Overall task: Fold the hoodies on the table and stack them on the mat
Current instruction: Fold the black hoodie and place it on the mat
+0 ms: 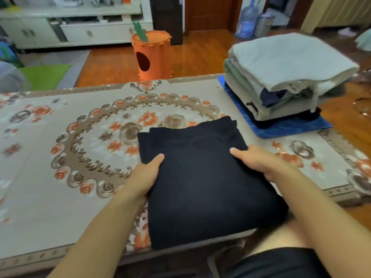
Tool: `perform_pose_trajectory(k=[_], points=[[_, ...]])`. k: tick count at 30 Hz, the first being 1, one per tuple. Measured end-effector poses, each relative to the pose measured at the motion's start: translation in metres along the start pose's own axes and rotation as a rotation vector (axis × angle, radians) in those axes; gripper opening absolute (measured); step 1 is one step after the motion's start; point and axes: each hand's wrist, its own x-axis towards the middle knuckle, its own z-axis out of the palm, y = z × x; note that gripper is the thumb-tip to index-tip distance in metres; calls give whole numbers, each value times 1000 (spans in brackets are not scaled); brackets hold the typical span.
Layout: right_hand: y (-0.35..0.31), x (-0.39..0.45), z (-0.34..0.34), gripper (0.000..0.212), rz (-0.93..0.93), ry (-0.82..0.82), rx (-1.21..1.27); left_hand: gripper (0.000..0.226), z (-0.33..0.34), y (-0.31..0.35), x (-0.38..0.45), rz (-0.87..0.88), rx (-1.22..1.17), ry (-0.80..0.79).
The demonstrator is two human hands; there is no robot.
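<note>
A folded dark navy hoodie (202, 183) lies near the front edge of the table (60, 137), which has a floral cover. My left hand (146, 175) grips its left side, thumb on top and fingers underneath. My right hand (255, 161) grips its right side the same way. At the table's far right a blue mat (285, 129) carries a stack of folded hoodies (281, 77), pale grey-green on top, with dark ones below.
An orange carrot-shaped bin (151, 57) stands on the wooden floor beyond the table. A water jug (248, 19) and white cabinets (70, 31) stand farther back. My knee (281, 237) shows below the table's front edge.
</note>
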Motion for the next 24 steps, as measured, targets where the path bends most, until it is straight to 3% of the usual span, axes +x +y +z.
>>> perform_pose_trajectory(k=[3,6,10,13,14,16,21,24], points=[[7,-12,-5,68,-15,-188,187,46,-3,-11,-1,-4,-282,-122],[15,-31,-1,51,-87,-306,244,66,-10,-21,-7,48,-300,-141],[-16,-50,-4,50,-363,-124,260,64,-4,28,-23,306,-189,-6],[-77,-64,-58,41,-620,48,204,21,13,104,-46,483,-229,-70],[-98,-67,-85,36,-661,111,201,18,20,129,-51,524,-266,-120],[-133,-69,-144,33,-677,225,160,20,43,178,-56,579,-325,-217],[-175,-43,-275,29,-594,250,80,26,135,279,-32,574,-346,-362],[-186,-20,-347,35,-556,314,84,67,196,339,5,579,-388,-389]])
